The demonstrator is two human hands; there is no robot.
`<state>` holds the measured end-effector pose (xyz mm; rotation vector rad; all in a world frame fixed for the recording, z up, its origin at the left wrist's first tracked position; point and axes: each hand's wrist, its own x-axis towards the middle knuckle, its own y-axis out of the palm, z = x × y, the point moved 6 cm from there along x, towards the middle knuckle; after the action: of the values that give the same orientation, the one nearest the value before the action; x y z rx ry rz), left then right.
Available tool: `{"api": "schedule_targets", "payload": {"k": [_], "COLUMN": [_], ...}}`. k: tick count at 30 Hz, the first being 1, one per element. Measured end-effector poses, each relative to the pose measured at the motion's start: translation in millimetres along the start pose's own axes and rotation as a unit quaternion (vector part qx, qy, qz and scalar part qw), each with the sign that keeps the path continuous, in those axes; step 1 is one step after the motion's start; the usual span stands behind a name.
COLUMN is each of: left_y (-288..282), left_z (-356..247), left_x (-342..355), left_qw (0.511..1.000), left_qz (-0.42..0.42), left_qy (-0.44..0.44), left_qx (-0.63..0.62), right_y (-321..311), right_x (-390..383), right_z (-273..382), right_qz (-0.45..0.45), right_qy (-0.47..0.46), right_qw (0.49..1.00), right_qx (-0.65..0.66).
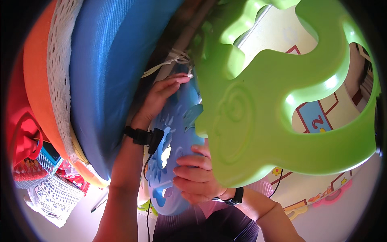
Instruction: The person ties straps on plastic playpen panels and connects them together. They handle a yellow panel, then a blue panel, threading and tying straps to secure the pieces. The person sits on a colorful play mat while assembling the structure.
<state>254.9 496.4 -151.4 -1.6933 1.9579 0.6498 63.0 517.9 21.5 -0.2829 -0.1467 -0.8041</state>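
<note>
My left hand (163,93) reaches up to the top of a blue plastic panel (171,201). Its fingers are pinched on the end of a white cord (190,74), which is tied in loose loops just above. Lower down, my right hand (196,177) lies on the blue panel with its fingers curled across it. Where its thumb and palm press is partly hidden. A large green plastic panel (262,137) with wavy cut-outs and a raised spiral stands close at the right. It covers part of the blue panel's right side.
A blue padded cloth (107,80) and an orange one (38,80) with a lacy trim hang at the left. Red items and a patterned white cloth (60,193) lie below them. Behind the green panel is a printed play mat (318,115). Thin black cables hang near both wrists.
</note>
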Motion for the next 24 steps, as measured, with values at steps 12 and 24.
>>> {"api": "schedule_targets", "payload": {"k": [12,24], "left_y": [1.8,-30.8], "left_z": [8.8,95.7], "left_x": [52.1,69.0], "left_qw": [0.957,0.963], "left_qz": [-0.091,-0.126], "left_qy": [0.003,0.006], "left_qx": [0.274,0.236], "right_y": [3.4,5.4], "right_x": [-5.4,-3.7], "right_z": [1.4,2.7], "right_qz": [-0.029,-0.004], "right_qy": [0.035,0.02], "right_qw": [0.998,0.999], "right_qx": [0.037,0.027]}}
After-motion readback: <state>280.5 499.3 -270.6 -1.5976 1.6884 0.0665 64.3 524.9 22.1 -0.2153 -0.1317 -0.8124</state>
